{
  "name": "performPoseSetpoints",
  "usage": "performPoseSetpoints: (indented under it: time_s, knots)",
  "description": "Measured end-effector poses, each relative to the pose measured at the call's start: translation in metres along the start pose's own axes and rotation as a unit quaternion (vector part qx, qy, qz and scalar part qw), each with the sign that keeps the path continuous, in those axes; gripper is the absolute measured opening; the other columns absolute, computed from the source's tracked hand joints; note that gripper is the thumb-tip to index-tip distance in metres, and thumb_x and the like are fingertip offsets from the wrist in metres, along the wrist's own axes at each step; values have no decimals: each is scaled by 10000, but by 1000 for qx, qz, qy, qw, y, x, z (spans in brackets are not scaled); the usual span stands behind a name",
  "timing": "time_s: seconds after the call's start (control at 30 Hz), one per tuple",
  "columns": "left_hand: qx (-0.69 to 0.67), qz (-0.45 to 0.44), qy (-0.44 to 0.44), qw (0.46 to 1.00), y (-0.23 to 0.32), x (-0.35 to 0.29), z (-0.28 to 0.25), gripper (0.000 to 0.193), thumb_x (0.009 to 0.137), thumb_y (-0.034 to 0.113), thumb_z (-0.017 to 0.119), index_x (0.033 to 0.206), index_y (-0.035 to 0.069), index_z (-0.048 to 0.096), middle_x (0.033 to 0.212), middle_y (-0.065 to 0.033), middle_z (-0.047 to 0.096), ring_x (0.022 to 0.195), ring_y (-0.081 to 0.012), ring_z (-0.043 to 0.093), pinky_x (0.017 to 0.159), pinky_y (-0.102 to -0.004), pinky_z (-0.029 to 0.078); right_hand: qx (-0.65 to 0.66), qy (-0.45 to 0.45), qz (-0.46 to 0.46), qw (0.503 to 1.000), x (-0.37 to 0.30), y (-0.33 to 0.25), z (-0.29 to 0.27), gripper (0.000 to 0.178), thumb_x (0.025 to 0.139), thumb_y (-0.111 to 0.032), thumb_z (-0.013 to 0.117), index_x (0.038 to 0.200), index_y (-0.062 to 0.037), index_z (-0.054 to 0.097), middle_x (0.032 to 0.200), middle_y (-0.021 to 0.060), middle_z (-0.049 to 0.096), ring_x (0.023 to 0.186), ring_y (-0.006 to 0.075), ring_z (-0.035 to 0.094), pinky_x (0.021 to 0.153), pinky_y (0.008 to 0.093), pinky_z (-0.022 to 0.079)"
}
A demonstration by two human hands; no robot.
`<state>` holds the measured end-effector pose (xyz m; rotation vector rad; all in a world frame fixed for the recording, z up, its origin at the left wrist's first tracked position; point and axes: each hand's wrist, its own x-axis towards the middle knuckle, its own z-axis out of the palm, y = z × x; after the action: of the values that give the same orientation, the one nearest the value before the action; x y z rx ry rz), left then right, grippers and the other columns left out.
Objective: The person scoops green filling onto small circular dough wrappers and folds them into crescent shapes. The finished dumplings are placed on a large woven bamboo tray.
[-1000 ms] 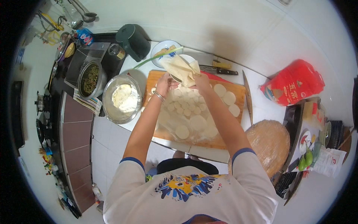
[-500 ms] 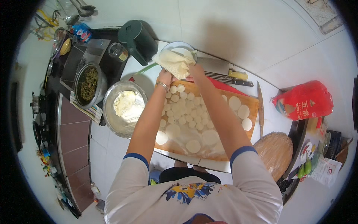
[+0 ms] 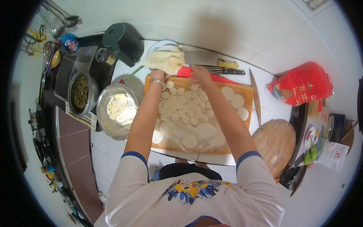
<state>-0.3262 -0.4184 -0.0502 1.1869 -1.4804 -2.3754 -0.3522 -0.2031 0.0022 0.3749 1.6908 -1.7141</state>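
Note:
My left hand, with a bracelet at its wrist, pinches the near edge of a cream-coloured cloth that lies partly over a plate. Across from it my right hand is empty, fingers apart, over the far edge of a wooden board beside a red flat thing. Many small round dough pieces are spread on the floured board between my forearms. Larger flat dough rounds lie near its front, and others along its right side.
Left stand a metal basin with dough and a pot of chopped green filling. Behind are a dark green jug, a cleaver and a black-handled knife. Right: a tapered wooden stick, round board, red bag.
My right hand has let go of the cloth and moved apart from it, toward me. The cloth has spread lower over the plate, with my left hand still at its edge. The view has shifted slightly.

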Motion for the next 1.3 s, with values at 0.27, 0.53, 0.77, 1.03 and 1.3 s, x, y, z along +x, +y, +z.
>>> performPoseSetpoints:
  time_s: [0.27, 0.53, 0.77, 1.03, 1.3]
  knots:
    - [-48, 11, 11, 999, -6, -40, 14, 185, 856, 83, 512, 1036, 51, 538, 899, -78, 602, 758, -187, 602, 559, -289, 525, 59, 72, -38, 995, -98, 50, -81, 407, 868, -275, 576, 1176, -24, 490, 919, 94, 599, 717, 172, 595, 599, 305, 513]
    - [140, 24, -91, 986, -68, -135, 8, 161, 880, 147, 503, 990, 29, 512, 797, -69, 588, 669, -150, 571, 534, -261, 466, 165, 248, -119, 947, -243, 140, -197, 283, 885, -123, 536, 1154, -39, 506, 909, 84, 606, 692, 153, 576, 593, 290, 501]
    - [282, -89, -348, 890, -199, -317, 57, 233, 864, 151, 512, 1072, 48, 536, 855, -69, 622, 678, -157, 583, 599, -282, 491, -167, 618, -6, 768, -381, 315, -342, 460, 788, -273, 646, 1157, -24, 530, 1041, 170, 611, 932, 288, 595, 798, 379, 468]
    - [591, 405, -530, 454, -268, -412, 128, 207, 785, 148, 551, 965, 46, 567, 956, -137, 592, 874, -299, 578, 778, -405, 466, 74, 723, 267, 633, -489, 452, -380, 598, 735, -420, 668, 1122, 19, 545, 1133, 156, 572, 953, 338, 576, 798, 428, 479]
    - [719, 438, -399, 363, -276, -372, 216, 240, 789, 206, 523, 969, 64, 592, 1015, -115, 586, 1011, -289, 524, 917, -433, 384, 544, 564, -21, 621, -507, 516, -376, 297, 876, -189, 513, 1127, -32, 536, 1089, 96, 577, 957, 280, 576, 779, 443, 486]
